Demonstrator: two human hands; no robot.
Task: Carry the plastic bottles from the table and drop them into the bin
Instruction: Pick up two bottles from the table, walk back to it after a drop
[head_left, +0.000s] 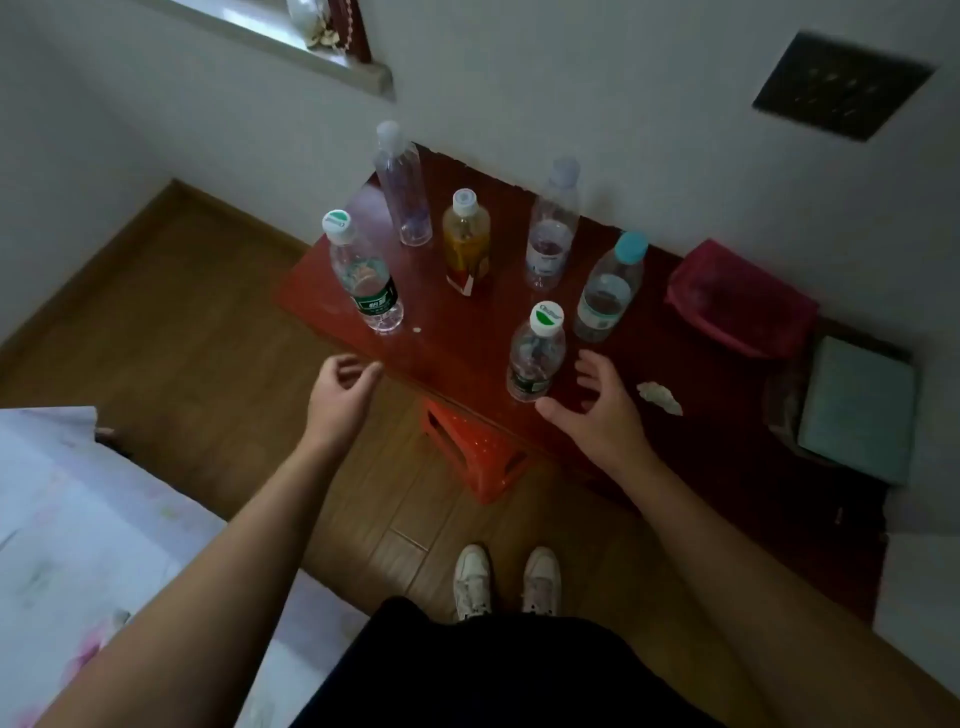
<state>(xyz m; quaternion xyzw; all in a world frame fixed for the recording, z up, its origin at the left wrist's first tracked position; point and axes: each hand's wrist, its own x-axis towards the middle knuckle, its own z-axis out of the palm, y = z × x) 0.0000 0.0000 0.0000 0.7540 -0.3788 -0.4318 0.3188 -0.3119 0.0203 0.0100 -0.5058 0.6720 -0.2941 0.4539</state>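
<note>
Six plastic bottles stand upright on a dark red table (467, 343) set against a white wall. Far left, a bed cover (78, 519) with a pale floral print fills the lower corner. Left hand (340, 387) hovers at the table's near-left edge, fingers loosely curled, thumb apart, holding nothing; nearest bottle to it is the left green-label bottle (366, 275) with green-and-white cap, up and slightly right of the fingertips, clearly apart. Behind that, a tall clear bottle (402, 187) with pale cap at the back edge. Next right, an orange-yellow drink bottle (466, 244) with white cap, its label peeling at the base. Then a clear bottle with white label (551, 228), pale cap. Below it, at the table's near edge, the near green-label bottle (535, 353). Right hand (597, 402) is spread open just right of this bottle, thumb reaching under its base side, fingers raised beside its body; contact looks not made, though blur makes that hard to confirm. Nothing in its grip. Above the right hand, a blue-cap bottle (608, 291). A crumpled paper scrap (660, 397) lies just right of the hand. Farther right, a red pouch (737, 301) and a pale green box (857, 410). An orange plastic stool (472, 447) sits under the table.
</note>
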